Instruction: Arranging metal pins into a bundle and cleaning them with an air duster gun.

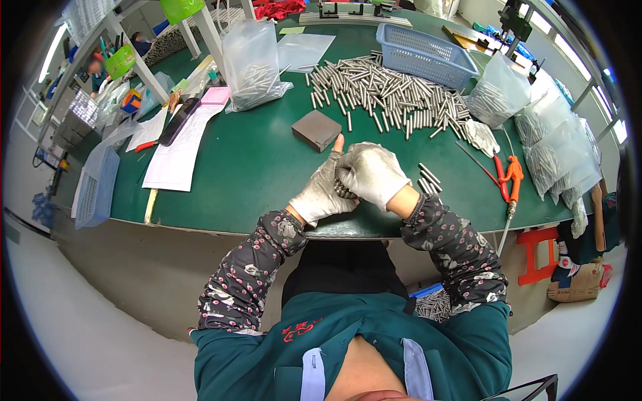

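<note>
Pressing our left hand (317,195) and right hand (374,175) together around metal pins (344,190), we should grip snugly, lest some scatter nearby.

Pretty bright shot overall, with the green surface (241,180) evenly lit and easy to see. There's a blown-out white light strip (52,53) beyond the surface's far left corner, and more bright strips (565,45) past its far right one. Metal pins (394,93) on the surface throw lots of little glints, and the plastic bag (251,63) at its far left has a milky shine. Floor (200,267) below the surface's near edge looks dimmer. Fisheye's pretty strong: that near edge bows, stuff off both sides leans and stretches, then a black ring. Both hands look reasonably sharp; the clutter way left of the surface goes mushy.
</note>
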Motion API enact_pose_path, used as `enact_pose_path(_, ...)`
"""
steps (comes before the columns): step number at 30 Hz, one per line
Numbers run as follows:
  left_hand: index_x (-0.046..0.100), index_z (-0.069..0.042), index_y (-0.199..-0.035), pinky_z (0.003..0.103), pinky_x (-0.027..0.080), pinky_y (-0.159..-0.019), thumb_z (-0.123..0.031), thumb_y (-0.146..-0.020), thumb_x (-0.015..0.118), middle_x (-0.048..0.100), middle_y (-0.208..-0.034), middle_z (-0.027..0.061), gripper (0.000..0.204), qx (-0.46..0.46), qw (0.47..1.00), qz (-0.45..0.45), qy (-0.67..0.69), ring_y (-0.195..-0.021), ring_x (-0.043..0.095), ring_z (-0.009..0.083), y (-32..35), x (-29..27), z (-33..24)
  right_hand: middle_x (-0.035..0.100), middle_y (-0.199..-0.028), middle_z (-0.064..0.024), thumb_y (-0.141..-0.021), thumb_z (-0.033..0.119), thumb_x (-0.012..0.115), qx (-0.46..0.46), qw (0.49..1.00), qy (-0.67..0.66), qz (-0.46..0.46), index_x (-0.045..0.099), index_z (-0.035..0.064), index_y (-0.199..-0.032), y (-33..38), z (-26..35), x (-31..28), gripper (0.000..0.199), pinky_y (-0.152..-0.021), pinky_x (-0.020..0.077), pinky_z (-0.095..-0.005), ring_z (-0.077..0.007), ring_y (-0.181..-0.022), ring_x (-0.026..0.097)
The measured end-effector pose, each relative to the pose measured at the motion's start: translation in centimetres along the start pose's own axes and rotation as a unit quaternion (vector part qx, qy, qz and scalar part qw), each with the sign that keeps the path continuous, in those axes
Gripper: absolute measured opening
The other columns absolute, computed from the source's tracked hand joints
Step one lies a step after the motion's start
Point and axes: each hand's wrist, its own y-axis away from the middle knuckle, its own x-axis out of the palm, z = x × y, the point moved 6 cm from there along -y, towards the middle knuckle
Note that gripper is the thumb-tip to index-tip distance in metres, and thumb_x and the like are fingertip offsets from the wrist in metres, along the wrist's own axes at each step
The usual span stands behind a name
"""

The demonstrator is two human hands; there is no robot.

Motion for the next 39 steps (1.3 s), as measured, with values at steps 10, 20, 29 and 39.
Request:
enact_pose_path(10,-0.007,-0.028,-0.141,0.024,0.049,-0.072,0.01,-0.061,0.067,0.057,-0.095,0.003,0.115,-0.073,0.996,0.001,0.058,-0.082,0.056,0.0089,0.5,0.6,-0.3,0.062,-0.074,-0.0093,-0.073,0.018,0.056,-0.042,0.998,0.012,-0.053,0.066,0.0095,-0.071,0.3,-1.7,-8.2,0.013,-0.066,0.0483,-0.0365,-0.0277,-0.073,0.06)
enact_pose_path(20,-0.008,-0.03,-0.141,0.024,0.047,-0.072,0.012,-0.062,0.068,0.055,-0.086,0.0023,0.117,-0.082,0.996,-0.012,0.029,-0.077,0.054,0.0082,0.5,0.7,-0.7,0.063,-0.074,-0.0136,-0.067,0.023,0.055,0.064,0.909,0.229,0.341,0.067,0.0085,-0.074,2.5,-7.3,-2.7,0.02,-0.067,0.0484,-0.0379,-0.0307,-0.072,0.06)
enact_pose_path(29,-0.007,-0.023,-0.141,0.022,0.045,-0.076,0.01,-0.062,0.068,0.052,-0.104,0.0011,0.114,-0.022,0.997,0.008,0.069,-0.084,0.051,0.0074,0.0,0.4,-0.2,0.059,-0.075,-0.0091,-0.069,0.016,0.06,-0.186,0.982,0.006,-0.016,0.062,0.0104,-0.078,1.4,2.0,-3.0,0.012,-0.07,0.0452,-0.0368,-0.0267,-0.079,0.058)
enact_pose_path(39,-0.003,-0.014,-0.142,0.021,0.044,-0.081,0.005,-0.058,0.072,0.046,-0.12,-0.0001,0.114,0.048,0.997,-0.043,-0.038,-0.09,0.049,0.0072,0.0,0.1,-1.0,0.061,-0.078,-0.01,-0.068,0.015,0.058,-0.165,0.962,0.206,0.071,0.059,0.0067,-0.075,-0.3,2.5,0.5,0.011,-0.066,0.0457,-0.0347,-0.0246,-0.078,0.058)
